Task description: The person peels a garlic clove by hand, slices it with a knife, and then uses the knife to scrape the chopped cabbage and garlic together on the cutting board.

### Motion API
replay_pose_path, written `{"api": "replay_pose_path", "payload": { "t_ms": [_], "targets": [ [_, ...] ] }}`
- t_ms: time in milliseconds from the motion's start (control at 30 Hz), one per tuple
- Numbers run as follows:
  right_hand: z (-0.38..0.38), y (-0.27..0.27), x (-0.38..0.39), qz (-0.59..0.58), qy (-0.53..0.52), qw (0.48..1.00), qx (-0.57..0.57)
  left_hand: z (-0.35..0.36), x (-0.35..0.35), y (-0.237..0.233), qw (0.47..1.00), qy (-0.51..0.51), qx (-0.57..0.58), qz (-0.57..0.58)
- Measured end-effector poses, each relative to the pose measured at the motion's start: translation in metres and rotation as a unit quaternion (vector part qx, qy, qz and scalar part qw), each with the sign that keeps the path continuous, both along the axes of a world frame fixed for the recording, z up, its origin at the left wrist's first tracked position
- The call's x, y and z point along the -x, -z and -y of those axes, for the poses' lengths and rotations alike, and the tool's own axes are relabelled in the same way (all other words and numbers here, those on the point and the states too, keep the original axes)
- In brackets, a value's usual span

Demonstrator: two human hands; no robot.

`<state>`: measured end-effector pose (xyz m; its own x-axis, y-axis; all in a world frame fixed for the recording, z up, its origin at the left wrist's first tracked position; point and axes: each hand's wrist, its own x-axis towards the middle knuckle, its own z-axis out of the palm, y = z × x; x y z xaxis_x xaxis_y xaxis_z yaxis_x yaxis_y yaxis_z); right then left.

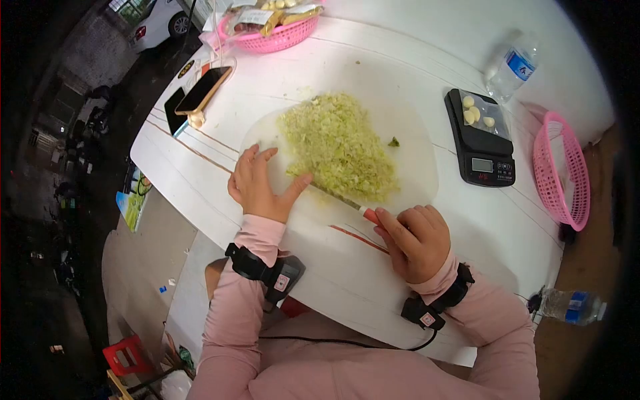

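My right hand is closed round the red handle of a knife. The blade points left and lies along the near edge of a heap of finely chopped pale green cabbage-like vegetable. To the left of the heap is my left hand, its fingers apart and its thumb reaching toward the vegetable near the blade's tip. Beneath the heap lies a whitish cutting mat on the white table. A small dark green scrap sits right of the heap.
A black kitchen scale bears peeled garlic cloves at the right. Beyond it are a plastic bottle and a pink basket. Phones lie at the left edge; another pink basket holds packets at the back.
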<state>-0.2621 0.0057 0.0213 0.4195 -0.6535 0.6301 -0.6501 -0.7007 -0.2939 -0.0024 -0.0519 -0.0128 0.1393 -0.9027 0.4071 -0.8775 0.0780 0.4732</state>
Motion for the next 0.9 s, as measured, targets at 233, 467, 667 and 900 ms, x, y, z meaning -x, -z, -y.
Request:
{"api": "replay_pose_path", "payload": {
  "t_ms": [233,467,667,900],
  "targets": [
    [0.008,0.008,0.001,0.003,0.011,0.999,-0.053,0.001,0.003,0.001,0.999,-0.019,-0.008,0.025],
    [0.002,-0.002,0.003,0.034,-0.003,0.999,-0.027,0.002,0.0,-0.001,0.999,0.003,0.0,-0.038],
    [0.002,0.007,0.001,0.0,-0.009,0.998,-0.062,0.001,0.001,0.001,1.0,-0.014,-0.016,0.008],
    [0.0,-0.004,0.001,0.003,0.013,1.0,-0.009,0.003,0.0,0.002,1.0,0.002,0.0,-0.013]
  ]
}}
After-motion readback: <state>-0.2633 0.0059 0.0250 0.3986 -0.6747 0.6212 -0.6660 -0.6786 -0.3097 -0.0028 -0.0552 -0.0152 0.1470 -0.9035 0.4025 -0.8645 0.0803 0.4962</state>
